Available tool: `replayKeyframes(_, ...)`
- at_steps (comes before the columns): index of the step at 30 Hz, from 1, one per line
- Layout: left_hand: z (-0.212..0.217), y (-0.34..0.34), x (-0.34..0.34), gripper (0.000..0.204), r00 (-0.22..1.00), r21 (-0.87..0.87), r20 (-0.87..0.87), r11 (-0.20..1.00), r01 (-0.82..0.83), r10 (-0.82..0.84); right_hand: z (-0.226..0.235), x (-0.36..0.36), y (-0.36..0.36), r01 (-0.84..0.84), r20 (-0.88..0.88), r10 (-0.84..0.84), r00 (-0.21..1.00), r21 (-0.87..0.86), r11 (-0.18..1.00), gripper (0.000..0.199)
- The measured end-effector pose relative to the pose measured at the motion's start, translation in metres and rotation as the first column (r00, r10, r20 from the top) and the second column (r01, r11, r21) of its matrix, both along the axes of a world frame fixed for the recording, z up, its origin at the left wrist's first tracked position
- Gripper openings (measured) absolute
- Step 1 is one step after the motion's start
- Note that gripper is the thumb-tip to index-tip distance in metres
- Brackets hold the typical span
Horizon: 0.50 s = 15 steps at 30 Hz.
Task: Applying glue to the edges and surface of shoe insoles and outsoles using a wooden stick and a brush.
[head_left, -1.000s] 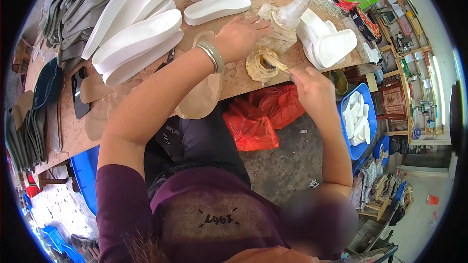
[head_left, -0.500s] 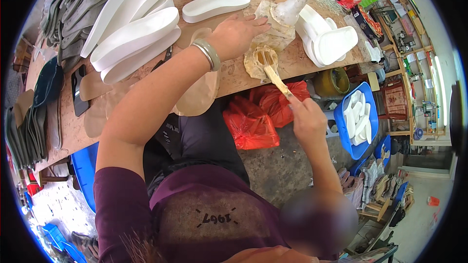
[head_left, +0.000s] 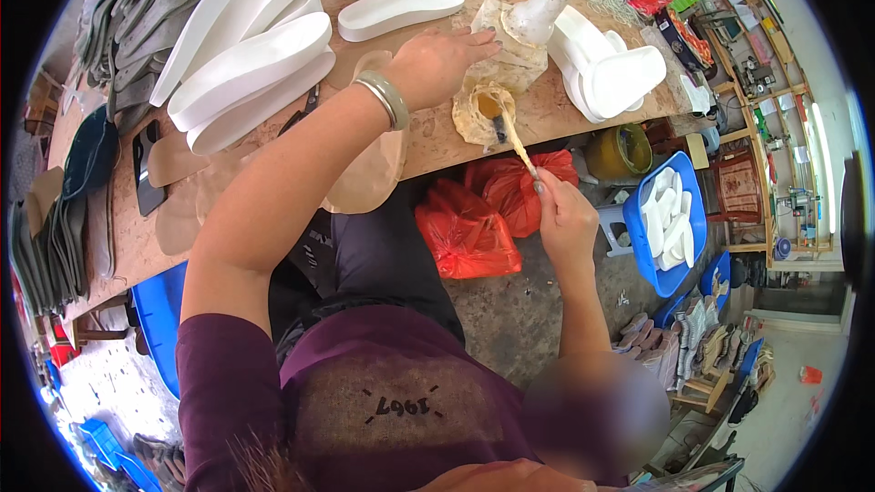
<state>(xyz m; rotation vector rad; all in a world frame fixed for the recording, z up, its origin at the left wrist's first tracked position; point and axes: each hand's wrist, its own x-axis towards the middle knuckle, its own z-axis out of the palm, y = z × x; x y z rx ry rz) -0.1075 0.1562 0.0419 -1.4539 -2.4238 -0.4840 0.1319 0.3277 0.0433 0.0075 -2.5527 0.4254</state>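
In my right hand is a glue-crusted brush, pinched at the end of its handle. Its dark bristles rest inside a small pot, caked with dried glue and holding amber liquid, near the table's front edge. My left hand reaches over the table with fingers stretched out flat. Those fingertips lie at a pale, glue-coated block-shaped container just behind the pot; whether they press on it I cannot tell. A white cone-shaped spout or bottle leans on top of that container.
White shoe soles lie piled at the left, with more soles behind and others to the right. Tan insole sheets sit under my left arm. Red plastic bags and a blue basket of white pieces are below the table.
My right hand has shifted slightly and turned the brush, so its handle stands at a steeper angle and the dark bristles show in the pot. My left hand stays nearly in place.
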Motion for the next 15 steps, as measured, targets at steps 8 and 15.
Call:
replayKeyframes(8,0.010,-0.027,-0.003,0.040,0.954,0.314,0.288,0.933,-0.175,0.082,0.014,0.005,0.015,-0.011,-0.102,-0.009,0.995,-0.195,0.981,0.018)
replayKeyframes(15,-0.012,-0.079,0.000,0.034,0.912,0.021,0.220,0.933,-0.358,0.345,-0.003,-0.022,0.018,-0.071,-0.200,0.103,0.974,0.160,0.985,0.027)
